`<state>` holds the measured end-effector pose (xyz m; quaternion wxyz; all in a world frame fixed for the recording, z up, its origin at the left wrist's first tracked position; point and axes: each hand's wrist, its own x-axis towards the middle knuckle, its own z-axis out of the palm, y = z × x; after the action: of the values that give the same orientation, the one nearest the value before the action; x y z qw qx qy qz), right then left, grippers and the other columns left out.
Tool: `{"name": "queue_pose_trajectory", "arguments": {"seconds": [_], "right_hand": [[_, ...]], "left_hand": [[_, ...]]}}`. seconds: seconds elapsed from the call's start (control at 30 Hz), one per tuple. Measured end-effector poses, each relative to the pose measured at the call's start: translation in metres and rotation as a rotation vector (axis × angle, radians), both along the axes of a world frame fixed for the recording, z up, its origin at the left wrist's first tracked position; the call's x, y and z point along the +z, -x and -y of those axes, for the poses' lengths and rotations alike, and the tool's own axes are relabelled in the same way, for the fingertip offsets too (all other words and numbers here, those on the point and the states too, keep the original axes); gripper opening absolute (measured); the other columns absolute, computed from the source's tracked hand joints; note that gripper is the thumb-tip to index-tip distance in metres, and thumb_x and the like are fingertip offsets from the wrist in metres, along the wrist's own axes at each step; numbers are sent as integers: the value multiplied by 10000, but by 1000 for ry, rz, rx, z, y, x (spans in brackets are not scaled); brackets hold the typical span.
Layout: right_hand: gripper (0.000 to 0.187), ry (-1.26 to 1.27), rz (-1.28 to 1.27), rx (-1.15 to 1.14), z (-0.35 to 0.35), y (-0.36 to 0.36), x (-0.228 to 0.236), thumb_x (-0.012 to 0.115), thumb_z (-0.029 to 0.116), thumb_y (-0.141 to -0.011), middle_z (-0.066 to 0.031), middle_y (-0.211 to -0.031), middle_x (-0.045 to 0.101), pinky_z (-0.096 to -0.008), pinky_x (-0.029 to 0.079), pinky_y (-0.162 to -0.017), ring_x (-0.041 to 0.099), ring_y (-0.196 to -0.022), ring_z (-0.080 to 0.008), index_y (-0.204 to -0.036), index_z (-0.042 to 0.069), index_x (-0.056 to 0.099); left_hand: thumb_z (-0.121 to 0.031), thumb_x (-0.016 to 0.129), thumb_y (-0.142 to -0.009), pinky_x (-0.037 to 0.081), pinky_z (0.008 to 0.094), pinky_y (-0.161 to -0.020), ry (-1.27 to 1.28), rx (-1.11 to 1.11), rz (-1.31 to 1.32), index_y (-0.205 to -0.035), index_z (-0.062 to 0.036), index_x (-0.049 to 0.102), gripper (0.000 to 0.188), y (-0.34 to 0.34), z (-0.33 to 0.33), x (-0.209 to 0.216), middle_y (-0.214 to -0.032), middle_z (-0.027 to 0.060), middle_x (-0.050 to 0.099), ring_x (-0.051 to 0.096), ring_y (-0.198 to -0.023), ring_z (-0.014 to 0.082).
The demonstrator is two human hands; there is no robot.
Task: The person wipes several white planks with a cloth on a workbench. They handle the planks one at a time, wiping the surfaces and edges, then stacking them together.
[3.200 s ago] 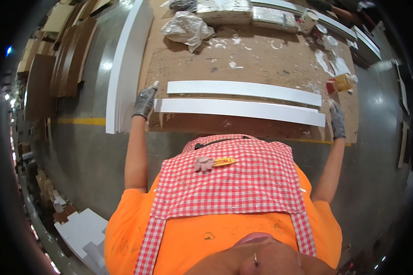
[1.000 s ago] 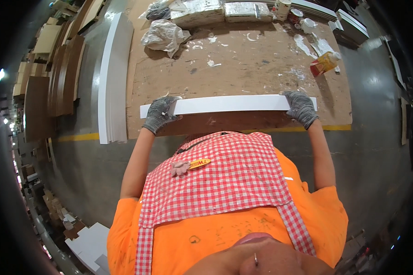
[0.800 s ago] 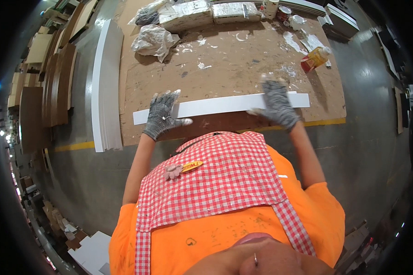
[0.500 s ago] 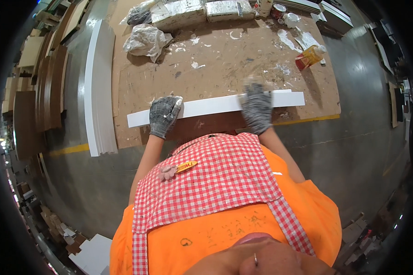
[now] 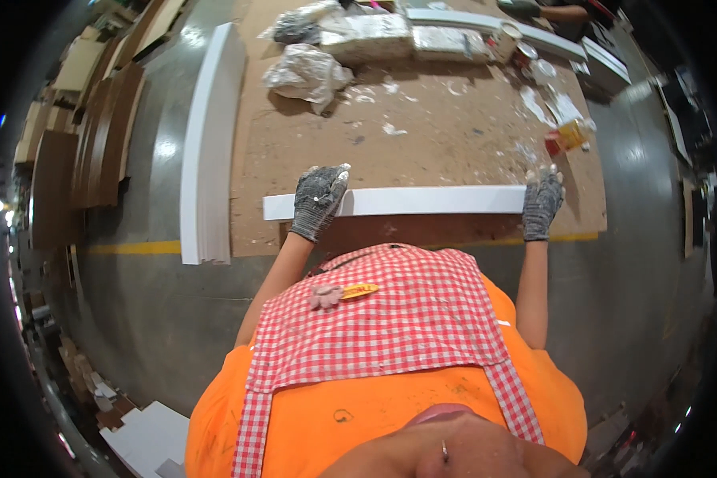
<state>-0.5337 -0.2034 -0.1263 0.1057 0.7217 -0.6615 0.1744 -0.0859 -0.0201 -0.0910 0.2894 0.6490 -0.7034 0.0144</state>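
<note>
A long white strip lies crosswise along the near edge of the brown work table. My left hand, in a grey knit glove with white smears on the fingertips, is closed over the strip close to its left end. At the other end, my right hand, gloved the same way, has its fingers curled at the strip's tip and hides that end. What the undersides of both hands touch is hidden.
A stack of long white boards stands along the table's left side. Farther back are a crumpled plastic bag, smeared white blocks, a cup and a yellow-red bottle. Another person's gloved hand is at the far edge.
My right hand has slid right to the strip's end, and my left hand sits farther in from its left end. The strip looks straighter. The view has shifted, and another person's hand has appeared.
</note>
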Motion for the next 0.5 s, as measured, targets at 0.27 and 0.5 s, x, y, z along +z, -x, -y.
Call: {"name": "queue_pose_trajectory", "arguments": {"seconds": [0.27,0.5], "right_hand": [[233,-134,797,667,57,-230,67,619,186,-851,-139,-1036,670,-339,458,-890,623,-965,-273,-1013,26,673],[301,195,562,117,289,-228,1,613,290,-804,-175,-1006,666,-365,472,-798,624,-887,-311,-971,47,675]], "left_hand": [[-338,440,-921,475,425,-749,-497,197,114,-826,-60,664,370,-46,-9,2,-834,145,663,627,-794,310],[-337,456,-918,492,419,-661,-396,154,10,-724,-70,643,380,-41,-3,4,-726,142,642,630,-685,294]]}}
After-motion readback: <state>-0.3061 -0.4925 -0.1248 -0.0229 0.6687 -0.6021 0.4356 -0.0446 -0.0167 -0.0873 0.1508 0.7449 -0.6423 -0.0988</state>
